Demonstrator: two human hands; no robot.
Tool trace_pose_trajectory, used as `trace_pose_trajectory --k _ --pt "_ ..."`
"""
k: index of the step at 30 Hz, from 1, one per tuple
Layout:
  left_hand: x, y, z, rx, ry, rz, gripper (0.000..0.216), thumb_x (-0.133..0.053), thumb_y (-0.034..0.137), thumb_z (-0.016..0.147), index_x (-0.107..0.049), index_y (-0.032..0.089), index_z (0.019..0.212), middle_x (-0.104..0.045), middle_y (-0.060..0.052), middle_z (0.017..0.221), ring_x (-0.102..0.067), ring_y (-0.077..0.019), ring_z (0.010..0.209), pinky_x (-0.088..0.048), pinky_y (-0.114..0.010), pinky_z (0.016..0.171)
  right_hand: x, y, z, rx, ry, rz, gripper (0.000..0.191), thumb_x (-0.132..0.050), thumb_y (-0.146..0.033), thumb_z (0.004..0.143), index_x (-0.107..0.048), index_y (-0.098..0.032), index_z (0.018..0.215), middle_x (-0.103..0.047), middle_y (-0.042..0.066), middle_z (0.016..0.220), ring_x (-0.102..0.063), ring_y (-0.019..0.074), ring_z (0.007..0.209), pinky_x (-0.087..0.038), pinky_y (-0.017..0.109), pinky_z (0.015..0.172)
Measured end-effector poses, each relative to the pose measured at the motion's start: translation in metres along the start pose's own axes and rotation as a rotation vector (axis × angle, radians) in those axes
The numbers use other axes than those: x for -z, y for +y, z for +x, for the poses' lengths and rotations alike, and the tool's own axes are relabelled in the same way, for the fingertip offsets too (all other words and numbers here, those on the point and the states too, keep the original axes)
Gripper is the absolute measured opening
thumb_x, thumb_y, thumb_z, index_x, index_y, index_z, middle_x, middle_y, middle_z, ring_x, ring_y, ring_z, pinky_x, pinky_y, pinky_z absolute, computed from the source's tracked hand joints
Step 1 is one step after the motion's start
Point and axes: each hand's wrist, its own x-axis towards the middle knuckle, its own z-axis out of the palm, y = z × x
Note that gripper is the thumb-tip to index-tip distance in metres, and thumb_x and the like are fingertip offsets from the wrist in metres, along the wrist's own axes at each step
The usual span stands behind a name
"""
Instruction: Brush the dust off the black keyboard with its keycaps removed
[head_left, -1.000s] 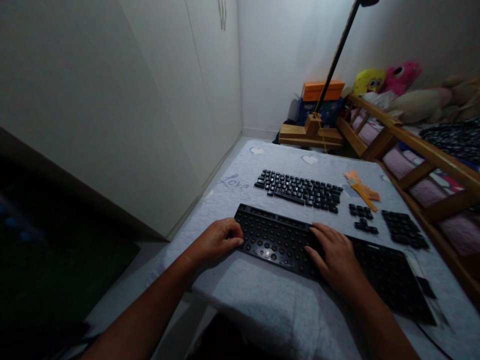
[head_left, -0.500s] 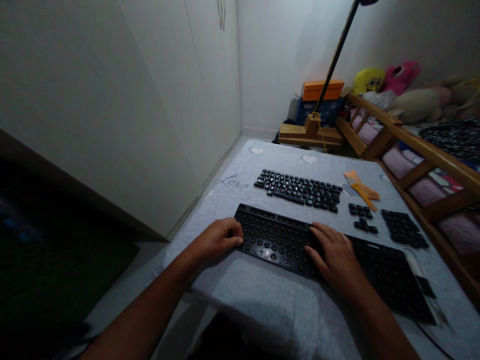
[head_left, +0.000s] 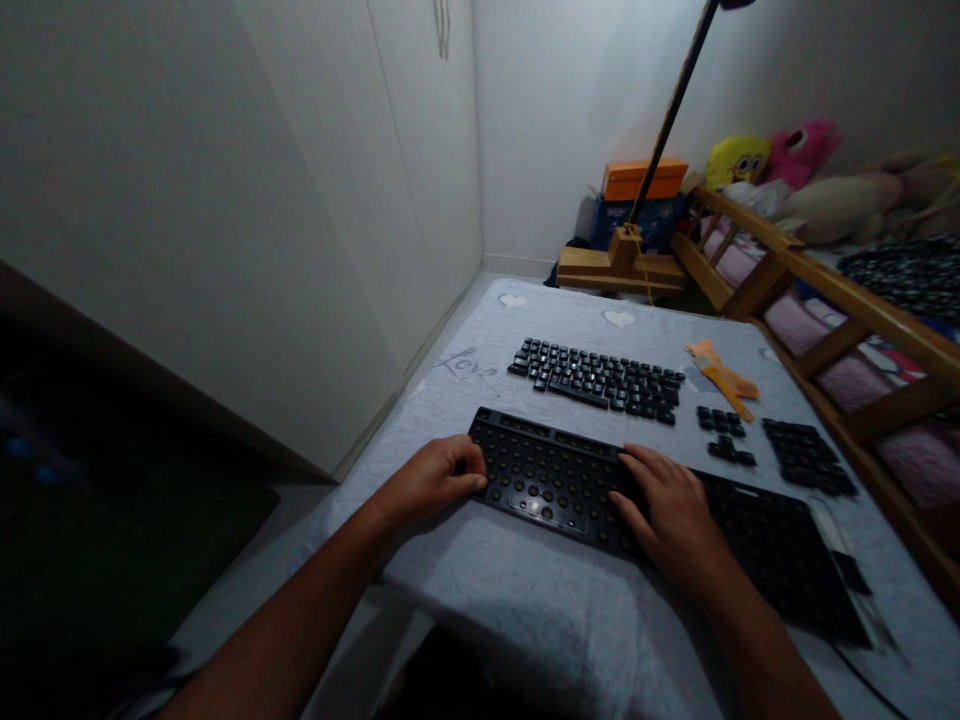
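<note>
A black keyboard (head_left: 551,480) without its keycaps lies across the cloth-covered table, with rows of round openings showing. My left hand (head_left: 450,475) is closed at its left end, fingers curled and thumb against the edge. Just what lies under those fingers is hidden. Across the keyboard's middle rests my right hand (head_left: 667,510), fingers apart, with fingertips by the far edge and the thumb on the near rows. Beyond the keyboard, loose black keycaps (head_left: 592,375) sit in keyboard order. Smaller groups of keycaps (head_left: 721,421) and number-pad keycaps (head_left: 808,457) lie farther right.
An orange-handled brush (head_left: 724,388) lies on an orange cloth (head_left: 742,384) at the table's right. A cable (head_left: 862,675) runs off the near right. A wooden bed rail (head_left: 832,275) borders the right side; a white wardrobe (head_left: 337,200) stands left.
</note>
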Motion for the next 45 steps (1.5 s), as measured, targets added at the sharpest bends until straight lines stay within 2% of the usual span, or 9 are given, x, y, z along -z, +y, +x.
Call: trace_pose_trajectory --k 25,38,41,45 --pt "-0.001 -0.007 0.003 0.005 0.006 -0.070 0.007 -0.064 0.023 0.075 -0.064 0.017 0.073 -0.060 -0.001 0.077 -0.055 -0.0144 0.074 -0.041 -0.025 0.068 0.000 0.000 0.000 0.015 0.005 -0.017 0.042 -0.053 -0.037 0.093 -0.063 -0.013 0.126 -0.063 0.017 0.134 -0.057 0.0334 0.122 -0.042 0.052 0.103" --pt "-0.003 -0.005 0.002 0.015 0.017 -0.100 0.002 -0.063 0.017 0.074 -0.066 0.017 0.074 -0.063 -0.002 0.079 -0.058 -0.0145 0.075 -0.043 -0.026 0.069 0.000 0.000 0.000 0.010 0.004 -0.021 0.042 -0.053 -0.038 0.093 -0.063 -0.013 0.126 -0.062 0.017 0.135 -0.057 0.0336 0.123 -0.042 0.052 0.103" --pt "-0.003 -0.007 0.001 -0.011 0.029 -0.081 0.003 -0.063 0.018 0.075 -0.066 0.017 0.074 -0.064 -0.002 0.081 -0.059 -0.0150 0.077 -0.044 -0.026 0.070 0.000 -0.001 0.000 0.008 0.006 -0.018 0.042 -0.053 -0.038 0.093 -0.063 -0.013 0.126 -0.062 0.017 0.135 -0.057 0.0336 0.123 -0.042 0.052 0.103" --pt "-0.006 -0.012 -0.003 -0.115 0.072 -0.059 0.007 -0.062 0.020 0.080 -0.066 0.017 0.075 -0.063 -0.003 0.082 -0.059 -0.0151 0.079 -0.044 -0.027 0.073 0.000 -0.001 0.000 -0.002 0.007 -0.009 0.041 -0.052 -0.037 0.093 -0.064 -0.015 0.125 -0.062 0.017 0.135 -0.057 0.0334 0.123 -0.042 0.053 0.103"
